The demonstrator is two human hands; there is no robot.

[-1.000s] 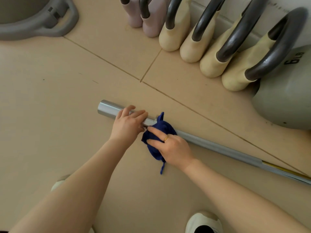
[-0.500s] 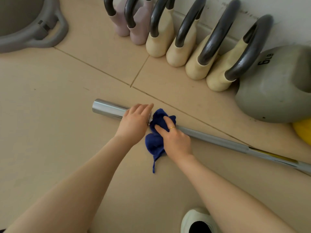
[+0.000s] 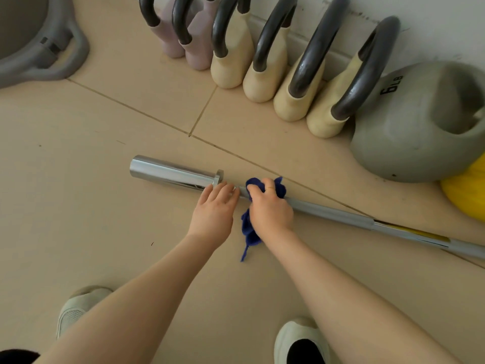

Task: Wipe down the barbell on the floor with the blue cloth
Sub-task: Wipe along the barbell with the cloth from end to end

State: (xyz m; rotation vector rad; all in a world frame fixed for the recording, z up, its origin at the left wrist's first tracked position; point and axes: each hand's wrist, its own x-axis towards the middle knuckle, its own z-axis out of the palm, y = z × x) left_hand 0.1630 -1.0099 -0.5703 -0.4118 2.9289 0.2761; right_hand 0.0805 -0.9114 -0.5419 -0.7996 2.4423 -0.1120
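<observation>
- Lying across the beige floor (image 3: 78, 193) from centre left toward the lower right edge of the frame is the barbell (image 3: 328, 210): a polished chrome sleeve with a small collar, then a duller grey shaft with a yellow band farther along.
- The left hand (image 3: 214, 214) rests flat on the shaft just right of the collar, fingers straight and together.
- The right hand (image 3: 270, 208) curls around the blue cloth (image 3: 249, 232), a soft, crumpled fabric bunched over the shaft, with a loose tail trailing onto the floor below.
- Smooth pink and cream kettlebells (image 3: 231, 59) with dark looped handles line the wall (image 3: 433, 19) along the top; a rounded grey one (image 3: 409, 132) marked 6LB sits at the right.
</observation>
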